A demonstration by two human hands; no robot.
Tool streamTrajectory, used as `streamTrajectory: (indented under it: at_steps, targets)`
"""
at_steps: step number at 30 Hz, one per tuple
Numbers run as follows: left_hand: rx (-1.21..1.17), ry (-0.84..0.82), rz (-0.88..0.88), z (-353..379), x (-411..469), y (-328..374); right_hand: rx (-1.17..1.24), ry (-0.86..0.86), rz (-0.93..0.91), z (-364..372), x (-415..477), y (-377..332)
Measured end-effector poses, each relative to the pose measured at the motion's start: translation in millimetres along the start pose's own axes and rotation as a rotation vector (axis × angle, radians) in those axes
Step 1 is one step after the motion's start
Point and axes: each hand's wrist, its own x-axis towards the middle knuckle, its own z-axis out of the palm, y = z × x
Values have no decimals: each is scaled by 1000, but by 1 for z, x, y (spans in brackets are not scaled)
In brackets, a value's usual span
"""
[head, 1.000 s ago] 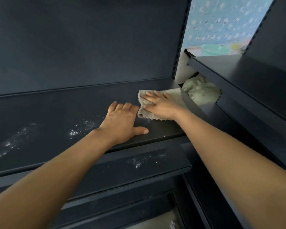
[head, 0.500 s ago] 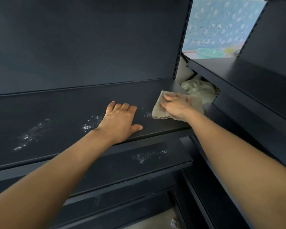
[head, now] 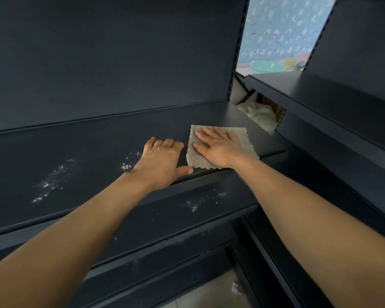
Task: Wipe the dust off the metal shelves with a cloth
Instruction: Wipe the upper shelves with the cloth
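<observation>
Our right hand (head: 218,148) lies flat, fingers straight, pressing the one cloth (head: 242,140) on the upper shelf (head: 87,141). Just left of the cloth, our left hand (head: 162,160) rests open, holding nothing. Two dust patches (head: 129,162) lie farther left of the cloth, and a third patch (head: 196,203) sits on the lower shelf (head: 156,221) below it. We'd sweep leftward.

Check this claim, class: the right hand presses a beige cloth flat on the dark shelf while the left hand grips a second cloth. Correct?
No. The head view shows the left hand holding nothing, flat on the shelf beside the cloth. Rest stands.
</observation>
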Motion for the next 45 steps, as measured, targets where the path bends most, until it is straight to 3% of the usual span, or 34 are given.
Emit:
streamTrajectory:
  at_steps: [9,17,22,30,33,35,37,40,45]
  targets:
    - [-1,4,60,6,40,19,-9,30,26,-6,14,43]
    - [-3,-274,0,0,75,17,21,41,-36,-15,57,69]
    - [-60,-289,-26,4,81,12,-13,30,-106,-19,89,70]
    - [-118,-256,-73,7,81,11,-57,13,-157,-22,110,63]
    - [-113,-247,-72,8,78,12,-140,-39,-77,-32,107,59]
    - [-102,-219,-62,8,73,13,-36,-74,13,-37,100,54]
    - [-82,-152,-51,8,65,12,67,-64,76,-32,92,49]
    - [-75,-31,-62,6,46,3,6,-57,103,-21,80,33]
    - [-79,139,-151,-1,11,-30,-31,-58,10,-7,57,-27]
